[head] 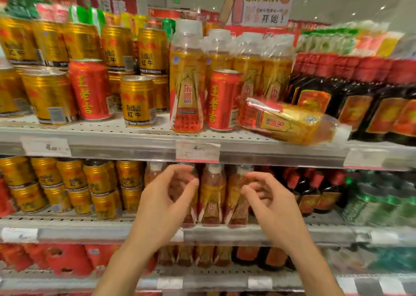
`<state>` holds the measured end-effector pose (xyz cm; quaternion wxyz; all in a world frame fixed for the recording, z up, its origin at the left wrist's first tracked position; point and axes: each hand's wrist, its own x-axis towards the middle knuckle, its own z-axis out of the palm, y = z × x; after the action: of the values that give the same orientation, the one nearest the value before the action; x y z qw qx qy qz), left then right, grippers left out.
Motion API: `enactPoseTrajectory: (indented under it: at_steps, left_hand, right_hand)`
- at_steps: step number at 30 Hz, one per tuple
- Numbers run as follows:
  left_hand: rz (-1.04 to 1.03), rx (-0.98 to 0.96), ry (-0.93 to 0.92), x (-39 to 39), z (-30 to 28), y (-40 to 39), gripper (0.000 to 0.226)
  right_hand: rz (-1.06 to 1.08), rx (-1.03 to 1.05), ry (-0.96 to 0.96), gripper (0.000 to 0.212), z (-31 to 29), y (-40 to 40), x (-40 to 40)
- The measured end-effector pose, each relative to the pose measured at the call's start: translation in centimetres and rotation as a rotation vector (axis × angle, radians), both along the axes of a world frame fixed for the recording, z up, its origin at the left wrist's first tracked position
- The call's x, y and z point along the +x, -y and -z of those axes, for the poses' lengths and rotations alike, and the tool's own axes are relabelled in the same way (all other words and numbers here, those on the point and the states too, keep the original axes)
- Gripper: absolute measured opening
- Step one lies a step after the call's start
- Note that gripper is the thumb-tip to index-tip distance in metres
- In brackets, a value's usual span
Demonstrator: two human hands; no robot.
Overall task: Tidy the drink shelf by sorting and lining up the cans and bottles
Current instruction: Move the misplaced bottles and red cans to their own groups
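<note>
Head view: I hold both hands raised in front of the middle shelf, neither one touching stock. My left hand [167, 196] has its fingers loosely curled around nothing, thumb and forefinger apart; my right hand [267, 196] mirrors it, fingers hooked and empty. Behind them stands a row of amber bottles [212, 194] on the middle shelf [225, 231].

The disorder sits one level up, on the top shelf [112, 136]. A toppled bottle [290, 122] lies on its side at the front edge, its end over the lip, just beside the dark bottles [351, 102]. A red can [221, 100] stands among the tall amber bottles [186, 82], touching or nearly touching the fallen one. A second red can [91, 89] stands in the ranks of gold cans [137, 101].

Risks, as I judge them: the fallen bottle overhangs the edge, so a nudge while I lift the neighbouring red can could roll it off. The gold cans are stacked two high, so pulling the red one from between them could jostle the upper tier. Motion blur leaves fine gaps unclear, so I cannot tell how tightly anything is wedged.
</note>
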<state>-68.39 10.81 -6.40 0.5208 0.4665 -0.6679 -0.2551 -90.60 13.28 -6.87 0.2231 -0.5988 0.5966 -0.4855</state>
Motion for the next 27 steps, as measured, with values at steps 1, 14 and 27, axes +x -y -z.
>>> enactPoseTrajectory:
  at_steps: [1, 14, 27]
  left_hand:
    - [0.007, -0.023, 0.005, -0.3, -0.3, 0.1, 0.015]
    - [0.009, -0.488, 0.418, -2.8, -6.8, 3.4, 0.024]
    - [0.016, -0.522, 0.585, -6.5, -6.5, 6.2, 0.025]
  right_hand:
    - [0.004, -0.015, -0.022, 0.020, -0.4, 0.1, -0.3]
    - [0.251, -0.299, -0.050, 0.014, -5.2, 0.6, -2.5]
    - [0.398, -0.278, 0.441, 0.039, -5.6, 0.7, -4.7]
